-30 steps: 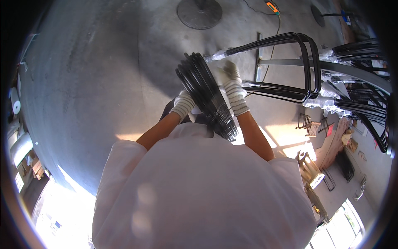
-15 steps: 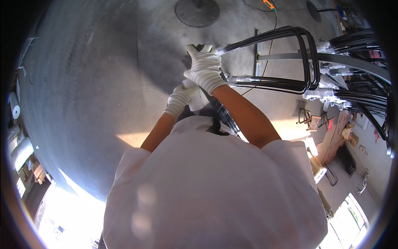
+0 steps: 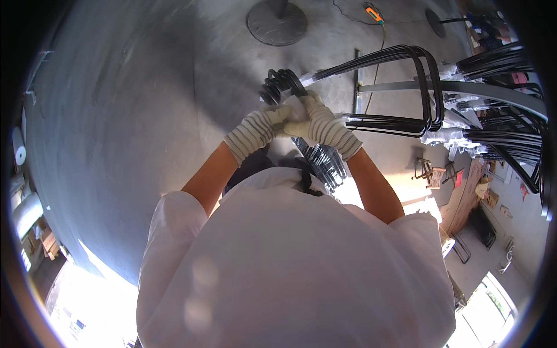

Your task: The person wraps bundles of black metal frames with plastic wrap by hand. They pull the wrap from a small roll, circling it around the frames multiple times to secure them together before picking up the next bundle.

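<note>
Together, the left hand (image 3: 268, 123) and right hand (image 3: 322, 123) met at pale plastic (image 3: 295, 108) over the near black tubes (image 3: 297, 85), left of the loops (image 3: 389, 123); whether the fingers gripped couldn't be told. Even tension probably suited it.

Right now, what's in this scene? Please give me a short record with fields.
Left hand: striped glove, at pale material by the black tube bundle
Right hand: striped glove, at the same spot
Grip: fingers partly hidden, unclear
Right side: bent black tubes, grey bar
Floor: round dark base, orange object
</note>
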`<state>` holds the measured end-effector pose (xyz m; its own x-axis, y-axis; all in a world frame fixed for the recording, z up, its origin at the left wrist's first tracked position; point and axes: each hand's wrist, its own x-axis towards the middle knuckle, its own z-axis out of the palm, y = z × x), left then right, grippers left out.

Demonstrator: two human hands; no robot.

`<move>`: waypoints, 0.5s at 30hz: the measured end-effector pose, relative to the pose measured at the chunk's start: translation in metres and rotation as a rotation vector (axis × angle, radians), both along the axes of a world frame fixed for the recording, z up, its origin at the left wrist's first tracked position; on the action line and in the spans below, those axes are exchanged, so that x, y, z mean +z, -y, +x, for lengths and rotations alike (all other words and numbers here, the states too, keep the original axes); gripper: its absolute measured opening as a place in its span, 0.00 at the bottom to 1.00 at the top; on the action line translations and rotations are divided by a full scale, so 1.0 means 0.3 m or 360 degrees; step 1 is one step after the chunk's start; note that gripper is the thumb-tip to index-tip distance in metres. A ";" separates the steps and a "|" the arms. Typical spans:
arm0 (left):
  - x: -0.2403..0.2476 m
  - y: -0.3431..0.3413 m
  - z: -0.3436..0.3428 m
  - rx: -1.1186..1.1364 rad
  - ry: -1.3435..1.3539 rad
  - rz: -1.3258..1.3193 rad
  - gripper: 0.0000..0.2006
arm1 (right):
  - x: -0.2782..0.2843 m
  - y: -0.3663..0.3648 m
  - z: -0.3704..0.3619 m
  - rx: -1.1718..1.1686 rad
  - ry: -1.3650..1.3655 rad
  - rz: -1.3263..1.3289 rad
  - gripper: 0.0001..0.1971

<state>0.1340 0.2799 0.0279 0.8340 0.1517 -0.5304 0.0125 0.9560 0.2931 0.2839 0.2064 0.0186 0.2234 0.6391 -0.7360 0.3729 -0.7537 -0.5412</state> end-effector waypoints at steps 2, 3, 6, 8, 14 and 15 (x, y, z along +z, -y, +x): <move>-0.065 -0.047 -0.023 -0.0088 -0.0075 0.0077 0.19 | 0.122 -0.032 -0.011 0.0082 0.0039 -0.0167 0.34; -0.228 -0.107 -0.078 -0.0283 0.0030 0.0474 0.22 | 0.206 -0.050 -0.027 0.0194 0.0110 -0.0245 0.33; 0.136 -0.229 0.052 -0.0880 -0.0630 0.2721 0.29 | 0.182 -0.004 0.040 -0.0023 0.0090 0.0048 0.32; 0.132 -0.227 0.056 -0.1386 -0.0445 0.3584 0.33 | 0.163 -0.007 0.031 0.0007 0.0051 0.0220 0.31; 0.015 -0.269 0.065 -0.1457 0.0242 0.3977 0.35 | 0.224 -0.094 0.065 0.0398 0.0417 0.0181 0.38; 0.008 -0.271 0.069 -0.1471 0.0268 0.3967 0.34 | 0.253 -0.113 0.083 0.0397 0.0370 0.0120 0.40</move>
